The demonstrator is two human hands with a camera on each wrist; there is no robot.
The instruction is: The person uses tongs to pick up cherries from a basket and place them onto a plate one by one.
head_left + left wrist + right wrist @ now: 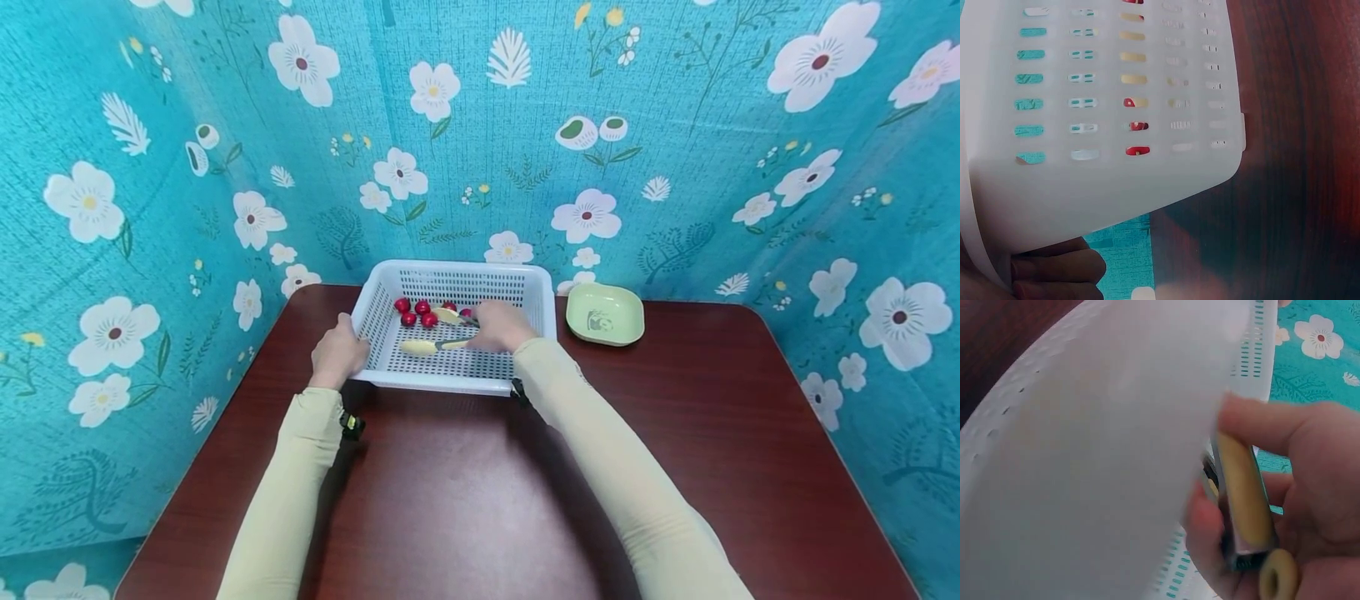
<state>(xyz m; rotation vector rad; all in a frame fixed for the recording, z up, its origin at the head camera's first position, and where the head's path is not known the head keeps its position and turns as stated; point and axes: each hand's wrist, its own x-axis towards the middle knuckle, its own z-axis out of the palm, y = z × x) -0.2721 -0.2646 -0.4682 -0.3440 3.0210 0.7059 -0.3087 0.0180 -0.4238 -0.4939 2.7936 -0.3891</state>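
White perforated basket (450,371) sat on the dark red-brown table (480,500), toward the far edge, near the floral teal backdrop (150,167).

Left hand (339,352) gripped the basket's left near corner, fingers curled round the rim. Left wrist view confirmed: fingertips (1060,269) tucked under the basket wall (1116,175), with red and yellow shapes showing through the slots.

Right hand (501,327) was inside the basket, right of centre, fingers curled round the handle end of a yellow-handled utensil (457,317). Right wrist view showed thumb and fingers (1272,428) pinching a yellow handle with a metal edge (1244,500), right against the basket wall (1097,456). Could not tell what kind of tool it was; the working end was hidden or blurred.

A second yellow utensil (429,346) lay flat on the basket floor, just in front of the right hand, its handle pointing toward that hand. Could not tell whether the hand touched it.

About 5 small red round fruits (417,312) were clustered in the basket's far-left part, just beside the held utensil's tip.

A pale green square dish (605,315) sat on the table just right of the basket, not touching it.

Both forearms were in beige sleeves (600,450).
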